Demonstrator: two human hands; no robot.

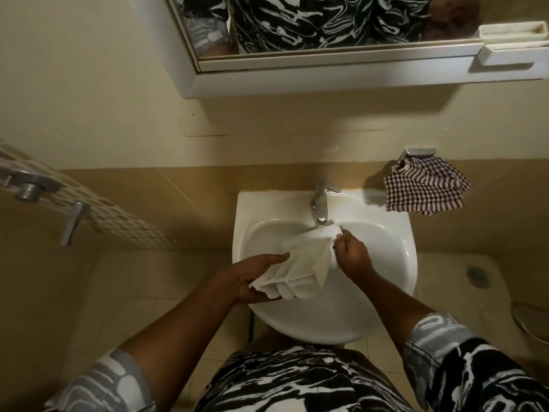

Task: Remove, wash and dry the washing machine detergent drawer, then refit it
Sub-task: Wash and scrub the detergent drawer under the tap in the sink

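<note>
Facing: white sink (395, 233) on a beige tiled wall, tap (320, 203) at its back rim, mirror (326, 22) above.
Right of right hand (353, 254): checked cloth (424, 188) on a wall hook, well apart; floor drain (477, 276) farther out.
Edges: sink rim around both hands, open bowl beneath.
Drawer (303, 269): tilted over the bowl between the hands, far end just under the spout.
Left hand (255, 281): clasps the near end, thumb below, fingers along the side.
Right hand: fingers curled, pinching the far end.

The sink (326, 325) bears a tap (320, 203) on its back rim, and a cloth (424, 185) hangs by its right corner.
</note>
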